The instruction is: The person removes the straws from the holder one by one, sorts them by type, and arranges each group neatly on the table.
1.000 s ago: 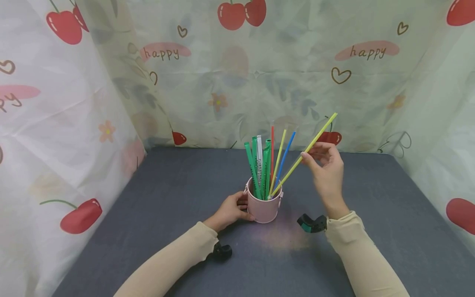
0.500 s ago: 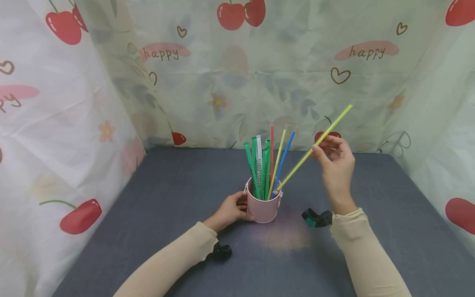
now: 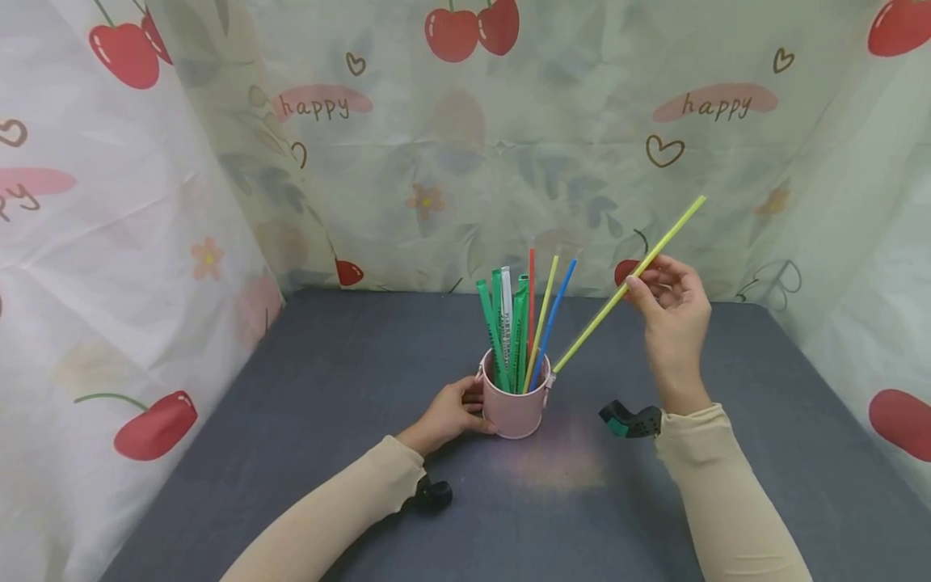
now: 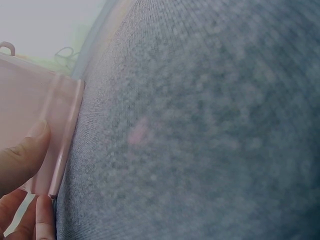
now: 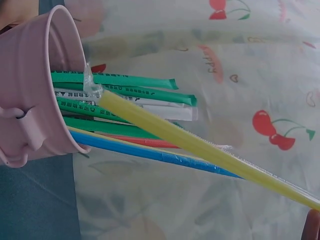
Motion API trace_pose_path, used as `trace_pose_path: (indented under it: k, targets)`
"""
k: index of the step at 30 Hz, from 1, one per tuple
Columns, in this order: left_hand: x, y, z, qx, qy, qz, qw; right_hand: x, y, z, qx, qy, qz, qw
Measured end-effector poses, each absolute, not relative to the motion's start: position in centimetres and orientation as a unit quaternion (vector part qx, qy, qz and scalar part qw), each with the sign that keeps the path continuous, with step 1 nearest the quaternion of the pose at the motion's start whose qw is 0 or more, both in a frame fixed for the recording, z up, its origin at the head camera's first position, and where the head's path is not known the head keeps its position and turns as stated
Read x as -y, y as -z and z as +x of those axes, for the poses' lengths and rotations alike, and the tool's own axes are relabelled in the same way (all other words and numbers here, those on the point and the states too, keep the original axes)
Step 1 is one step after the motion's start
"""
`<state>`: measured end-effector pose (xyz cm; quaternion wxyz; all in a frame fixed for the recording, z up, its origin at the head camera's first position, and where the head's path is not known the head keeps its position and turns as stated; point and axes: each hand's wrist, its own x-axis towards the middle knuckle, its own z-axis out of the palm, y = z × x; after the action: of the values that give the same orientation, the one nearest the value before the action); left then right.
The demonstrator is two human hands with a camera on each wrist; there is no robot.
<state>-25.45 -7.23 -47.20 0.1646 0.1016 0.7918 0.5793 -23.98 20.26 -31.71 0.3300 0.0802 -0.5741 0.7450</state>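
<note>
A small pink bucket (image 3: 513, 414) stands upright on the dark table. My left hand (image 3: 452, 414) grips its lower left side, thumb in front and fingers round the base; the left wrist view shows the thumb (image 4: 25, 157) on the wall. My right hand (image 3: 672, 323) pinches a yellow straw (image 3: 611, 303) in a clear wrapper, slanting up to the right. Its lower end is by the bucket's right rim; whether it touches is unclear. Inside the bucket lean several green-wrapped sticks (image 5: 150, 85), a white-wrapped one (image 3: 507, 311), and a red straw (image 3: 532, 283), a thinner yellow straw (image 3: 550, 295) and a blue straw (image 3: 564, 299).
A dark grey cloth covers the table (image 3: 349, 347). Pale curtains (image 3: 502, 178) printed with cherries and hearts hang behind and at both sides. Black wrist devices sit under the left sleeve (image 3: 434, 495) and by the right sleeve (image 3: 629, 421).
My right hand has moved up and to the right with the yellow straw, whose lower end has come out of the bucket's mouth. The left hand and bucket have stayed in place.
</note>
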Motion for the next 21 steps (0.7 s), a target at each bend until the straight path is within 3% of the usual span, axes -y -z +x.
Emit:
trace_pose_path:
  k: [21]
  targets:
    - [7.3, 47.3, -25.3, -0.794, -0.577, 0.099, 0.165, -21.2, 33.7, -24.8, 0.659, -0.698, 0.045, 0.276]
